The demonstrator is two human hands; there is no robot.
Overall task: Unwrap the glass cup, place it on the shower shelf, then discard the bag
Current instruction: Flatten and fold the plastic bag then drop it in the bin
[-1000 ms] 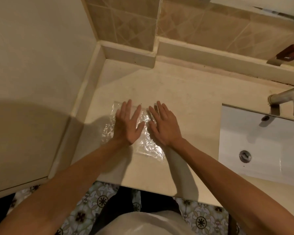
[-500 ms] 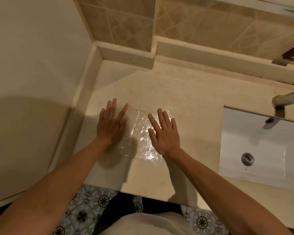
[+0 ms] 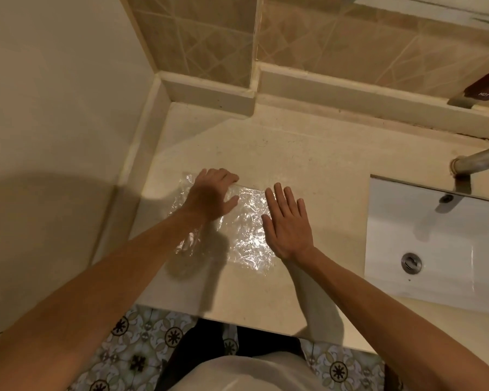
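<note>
Left hand [image 3: 209, 194] fingers curled at clear plastic bag's [image 3: 249, 232] far edge, right hand [image 3: 287, 221] flat, fingers spread.

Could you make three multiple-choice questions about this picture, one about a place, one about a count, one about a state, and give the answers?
1. Where does the plastic bag lie?
A. in the sink
B. on the counter
C. on the floor

2. How many hands touch the bag?
A. none
B. one
C. two

3. How is the right hand?
A. flat, fingers stretched
B. closed in a fist
C. holding a cup

Answers:
1 B: the bag is spread on the counter, left of the sink.
2 C: the left hand also rests on it.
3 A: its palm lies flat at the bag's right edge.
</note>
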